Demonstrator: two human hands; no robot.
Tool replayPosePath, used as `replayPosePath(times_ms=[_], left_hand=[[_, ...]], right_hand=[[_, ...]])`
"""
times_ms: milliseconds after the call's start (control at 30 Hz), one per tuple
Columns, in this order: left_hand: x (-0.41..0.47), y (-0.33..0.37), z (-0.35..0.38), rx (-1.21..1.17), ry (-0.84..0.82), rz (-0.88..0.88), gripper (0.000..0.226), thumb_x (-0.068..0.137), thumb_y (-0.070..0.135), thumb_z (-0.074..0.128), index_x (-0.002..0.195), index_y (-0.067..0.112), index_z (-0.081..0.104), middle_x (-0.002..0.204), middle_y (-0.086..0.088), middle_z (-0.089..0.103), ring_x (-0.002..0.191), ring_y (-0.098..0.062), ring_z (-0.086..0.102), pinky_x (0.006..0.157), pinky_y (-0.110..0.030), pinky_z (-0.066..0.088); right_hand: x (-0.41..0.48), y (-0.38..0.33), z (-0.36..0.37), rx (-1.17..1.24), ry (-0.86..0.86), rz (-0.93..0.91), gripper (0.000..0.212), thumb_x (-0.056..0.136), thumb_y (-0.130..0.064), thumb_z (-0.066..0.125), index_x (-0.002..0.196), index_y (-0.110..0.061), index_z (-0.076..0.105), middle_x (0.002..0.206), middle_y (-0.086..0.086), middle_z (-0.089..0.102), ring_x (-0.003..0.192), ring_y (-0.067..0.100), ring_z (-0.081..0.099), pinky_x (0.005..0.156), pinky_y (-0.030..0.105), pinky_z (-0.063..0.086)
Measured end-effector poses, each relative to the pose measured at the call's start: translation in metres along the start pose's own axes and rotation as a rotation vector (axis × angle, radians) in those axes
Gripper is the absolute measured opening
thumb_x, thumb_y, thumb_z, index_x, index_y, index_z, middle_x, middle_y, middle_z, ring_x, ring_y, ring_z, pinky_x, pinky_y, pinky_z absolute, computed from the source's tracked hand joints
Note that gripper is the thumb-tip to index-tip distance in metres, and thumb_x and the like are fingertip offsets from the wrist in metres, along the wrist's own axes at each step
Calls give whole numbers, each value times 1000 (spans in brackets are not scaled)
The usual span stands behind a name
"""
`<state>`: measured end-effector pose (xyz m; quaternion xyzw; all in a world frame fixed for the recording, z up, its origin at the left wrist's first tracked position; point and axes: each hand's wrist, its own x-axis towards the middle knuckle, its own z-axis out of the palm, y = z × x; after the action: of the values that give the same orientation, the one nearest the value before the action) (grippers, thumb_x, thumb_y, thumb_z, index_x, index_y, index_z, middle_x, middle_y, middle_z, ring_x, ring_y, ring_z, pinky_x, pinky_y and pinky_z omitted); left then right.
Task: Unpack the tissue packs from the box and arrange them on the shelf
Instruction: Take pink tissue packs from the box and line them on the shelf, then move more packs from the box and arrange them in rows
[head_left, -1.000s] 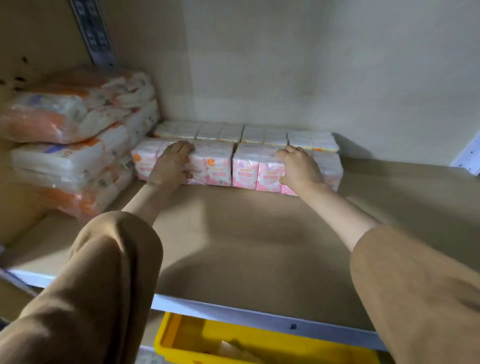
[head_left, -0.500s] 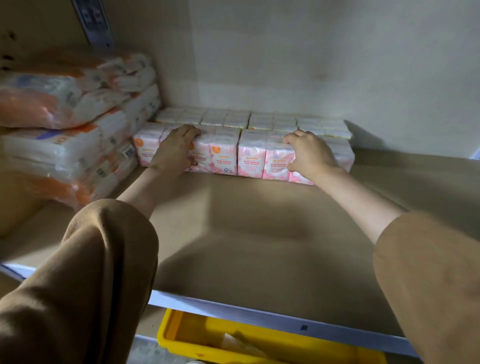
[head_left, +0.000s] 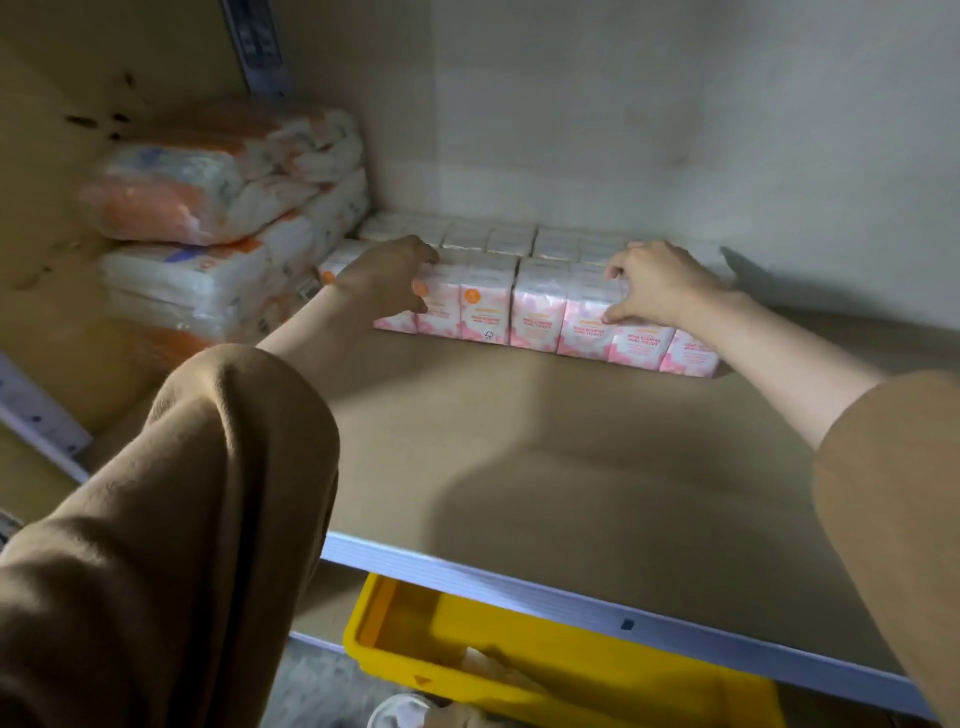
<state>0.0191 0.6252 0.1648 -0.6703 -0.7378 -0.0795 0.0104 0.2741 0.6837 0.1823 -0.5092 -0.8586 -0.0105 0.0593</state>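
Note:
A row of pink and white tissue packs (head_left: 540, 312) stands upright on the brown shelf (head_left: 519, 447), with a second row (head_left: 488, 236) behind it against the back wall. My left hand (head_left: 387, 278) grips the left end of the front row, fingers over the top and thumb on the front face. On the right part of that row my right hand (head_left: 657, 283) holds the packs the same way. Both brown sleeves reach in from below. No box is in view.
Large orange and white wrapped bundles (head_left: 228, 218) are stacked at the shelf's left side, close to the front row. A yellow bin (head_left: 363, 634) sits under the shelf's white front edge (head_left: 519, 577). Bare shelf surface lies in front of and right of the packs.
Both hands have stayed on the front row, which sits a little more skewed, its right end nearer me. The camera has shifted slightly.

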Motion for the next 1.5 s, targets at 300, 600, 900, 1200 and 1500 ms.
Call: replayPosePath(times_ms=[300,600,900,1200,1500], left_hand=[[-137,-2,-24,-25,-144,-88,36,86,20,63,122,14,60,129,-6,60,121,-22,52,99,-28,39],[-334,-45,-16,-63,-295,-376,32,87,21,60,119,17,60,125,-2,61,114,-20,56,96,-31,43],[-505,-71,31,-126,-398,-755,29,88,22,58,116,15,62,123,-2,61,117,-22,55,94,-27,41],[-607,-108,112,-225,-603,-909,36,85,21,62,119,16,58,125,-3,59,115,-21,55,92,-30,45],[-664,-128,207,-360,-791,-1002,55,83,28,65,133,14,45,135,-7,50,125,-25,48,97,-33,41]], right_hand=[[-63,-96,-9,222,-203,-323,37,75,-18,75,109,-5,68,105,9,69,94,22,60,69,15,43],[-160,-247,18,356,-467,-801,37,77,-21,74,110,-7,67,109,9,69,84,13,54,65,17,40],[-257,-367,95,285,-754,-1063,37,82,-21,69,115,-5,64,115,12,67,99,22,61,76,23,42],[-319,-449,191,128,-957,-1074,38,81,-18,70,117,-8,62,120,11,63,108,25,61,81,27,47],[-310,-488,252,31,-1015,-981,36,82,-14,69,116,-5,62,123,12,61,110,27,60,88,30,48]])
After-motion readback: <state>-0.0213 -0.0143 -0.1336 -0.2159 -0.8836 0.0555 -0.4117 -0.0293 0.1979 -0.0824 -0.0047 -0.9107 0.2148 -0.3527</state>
